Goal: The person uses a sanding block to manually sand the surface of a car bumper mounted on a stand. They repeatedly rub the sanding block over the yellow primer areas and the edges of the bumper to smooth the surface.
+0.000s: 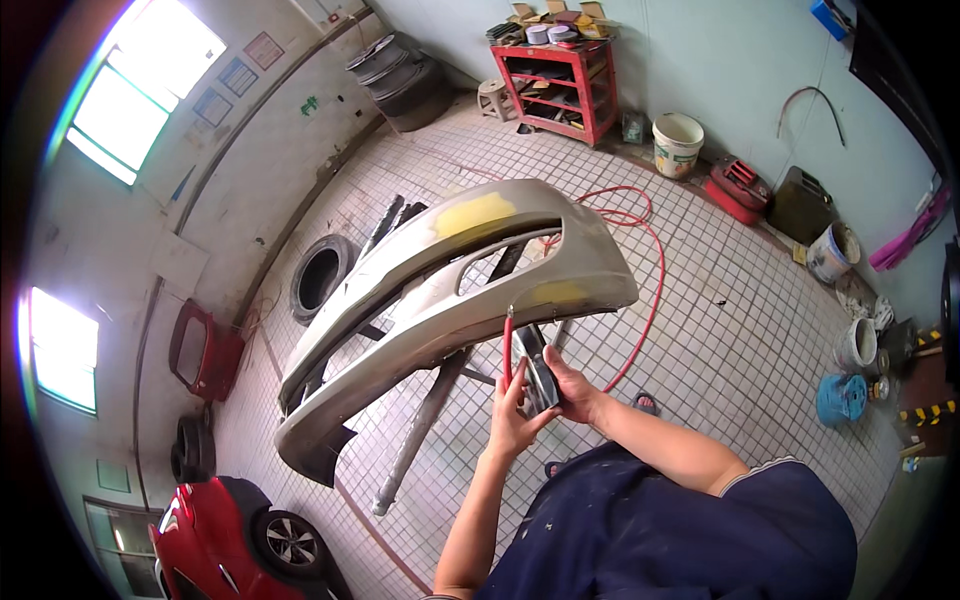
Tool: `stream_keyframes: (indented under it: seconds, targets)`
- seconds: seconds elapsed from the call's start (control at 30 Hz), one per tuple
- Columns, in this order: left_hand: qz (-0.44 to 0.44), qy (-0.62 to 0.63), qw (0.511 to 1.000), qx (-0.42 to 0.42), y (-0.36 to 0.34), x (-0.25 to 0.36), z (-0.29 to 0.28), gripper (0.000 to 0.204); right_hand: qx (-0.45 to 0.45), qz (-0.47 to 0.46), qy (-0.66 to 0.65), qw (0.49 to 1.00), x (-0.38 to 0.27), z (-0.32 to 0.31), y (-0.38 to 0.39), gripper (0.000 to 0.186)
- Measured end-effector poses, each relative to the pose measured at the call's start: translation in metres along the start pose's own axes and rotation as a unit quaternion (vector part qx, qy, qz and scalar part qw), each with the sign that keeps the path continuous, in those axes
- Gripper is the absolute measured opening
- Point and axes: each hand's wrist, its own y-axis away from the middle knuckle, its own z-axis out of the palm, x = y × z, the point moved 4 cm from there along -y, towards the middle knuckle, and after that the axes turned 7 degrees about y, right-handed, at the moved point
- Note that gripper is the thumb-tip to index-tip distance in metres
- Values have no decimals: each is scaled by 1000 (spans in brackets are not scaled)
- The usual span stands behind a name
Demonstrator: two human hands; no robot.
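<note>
In front of me a car bumper [400,330], grey-beige with yellow patches, rests on a stand with a grey tube leg [425,430]. My left hand [514,420] is closed on the lower left side of a black and grey block-shaped object [538,375]. A slim red rod-like piece [507,350] with a metal tip sticks up from the same hand; its exact kind I cannot make out. From the right, my right hand [575,388] grips the block too, its thumb side along the edge. Both hands are just below the bumper's near edge, and the block appears apart from it.
A red hose [660,290] loops over the tiled floor right of the bumper. Loose tyres [320,278] and a red car [235,540] are on the left. Along the far wall stand a red shelf cart [560,95], a white bucket [677,145] and a red case [738,190].
</note>
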Motion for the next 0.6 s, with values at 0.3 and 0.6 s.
stream_keyframes:
  seconds: [0.3, 0.6]
  targets:
    - [-102, 241, 926, 273, 20, -29, -37, 38, 36, 45, 61, 997, -12, 13, 11, 54]
    - [-107, 171, 911, 360, 26, -22, -57, 46, 106, -167, 384, 902, -14, 13, 7, 68]
